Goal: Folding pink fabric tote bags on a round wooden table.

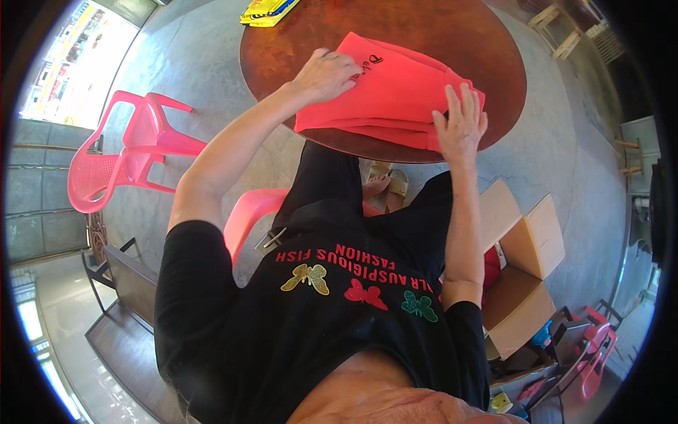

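Note:
A coral-red garment point(395, 95), folded with its layers stacked, lies on the round brown table point(296, 42). Dark lettering shows on its upper left part; what kind of garment it is I cannot tell. My left hand point(328, 75) rests on its left edge, beside the lettering, with the fingers slightly bent and lying on the cloth. On the right end, my right hand point(460, 124) lies with fingers spread over the fabric. Neither hand visibly grips the cloth.
Yellow packets point(267, 12) sit at the table's far left edge. A pink plastic chair point(131, 152) stands to the left. Below right is an open cardboard box point(533, 244) with something red inside. More furniture fills the lower right.

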### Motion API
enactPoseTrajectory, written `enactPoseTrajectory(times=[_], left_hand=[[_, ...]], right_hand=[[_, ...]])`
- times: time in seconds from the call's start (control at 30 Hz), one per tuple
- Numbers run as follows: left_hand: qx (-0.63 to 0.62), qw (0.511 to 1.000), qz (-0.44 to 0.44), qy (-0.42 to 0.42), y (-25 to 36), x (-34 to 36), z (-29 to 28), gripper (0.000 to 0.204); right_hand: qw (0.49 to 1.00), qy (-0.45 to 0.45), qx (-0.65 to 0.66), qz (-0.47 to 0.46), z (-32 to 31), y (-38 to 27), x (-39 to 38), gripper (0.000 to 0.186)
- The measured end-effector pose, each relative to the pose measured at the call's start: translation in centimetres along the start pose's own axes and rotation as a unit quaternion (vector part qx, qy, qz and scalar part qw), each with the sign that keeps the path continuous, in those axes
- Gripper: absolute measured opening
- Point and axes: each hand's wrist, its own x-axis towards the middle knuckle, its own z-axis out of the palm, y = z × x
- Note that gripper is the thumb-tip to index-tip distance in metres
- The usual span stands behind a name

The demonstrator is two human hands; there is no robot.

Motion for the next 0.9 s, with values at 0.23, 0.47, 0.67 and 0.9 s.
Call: enactPoseTrajectory(times=[0.23,0.47,0.67,0.9], left_hand=[[0.002,0.991,0.086,0.106,0.1,9.3,3.5,0.054],[-0.104,0.991,-0.018,0.077,-4.2,10.1,7.5,0.058],[-0.148,0.956,-0.239,0.080,-0.1,6.0,5.8,0.068],[-0.073,0.992,-0.103,-0.011,3.8,-3.9,4.0,0.087]], right_hand=[[0.999,-0.003,-0.029,0.038,3.7,-4.9,-1.7,0.071],[0.988,-0.121,-0.021,-0.098,6.2,1.7,6.2,0.069],[0.934,-0.299,-0.133,-0.143,6.6,1.5,18.2,0.057],[0.970,-0.211,-0.074,-0.100,13.0,0.2,19.0,0.054]])
